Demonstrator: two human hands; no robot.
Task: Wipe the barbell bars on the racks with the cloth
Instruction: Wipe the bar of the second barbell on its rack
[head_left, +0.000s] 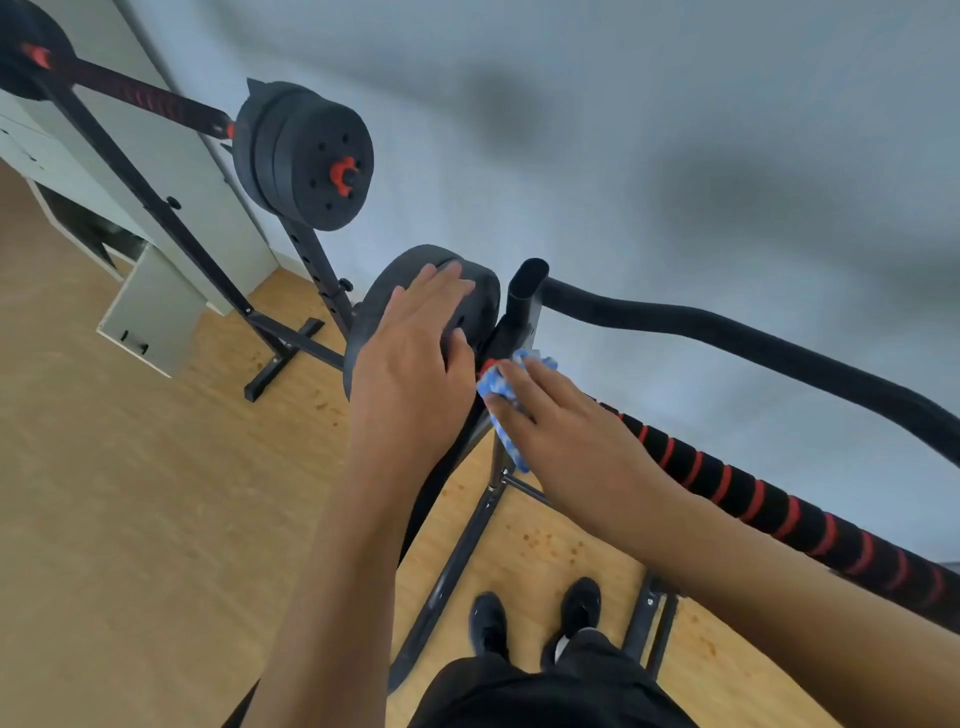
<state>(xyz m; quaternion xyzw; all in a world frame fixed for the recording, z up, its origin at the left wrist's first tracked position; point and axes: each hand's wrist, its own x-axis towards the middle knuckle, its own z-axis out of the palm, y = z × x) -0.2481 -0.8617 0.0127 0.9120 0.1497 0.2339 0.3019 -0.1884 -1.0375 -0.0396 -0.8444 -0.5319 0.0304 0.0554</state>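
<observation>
Two hands work the near barbell bar (737, 493) on its rack (524, 312): left hand (415, 353) flat, steadying the weight plate (483, 306); right hand (561, 415) pressing the blue cloth (498, 387) against the bar's end. Best wrapped around and drawn along.

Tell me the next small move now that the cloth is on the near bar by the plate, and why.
Probably slide the right hand with the blue cloth rightward along the near bar. The cloth sits at the bar's plate end, the striped grip lies uncovered beyond it, and the left hand rests on the weight plate.
</observation>
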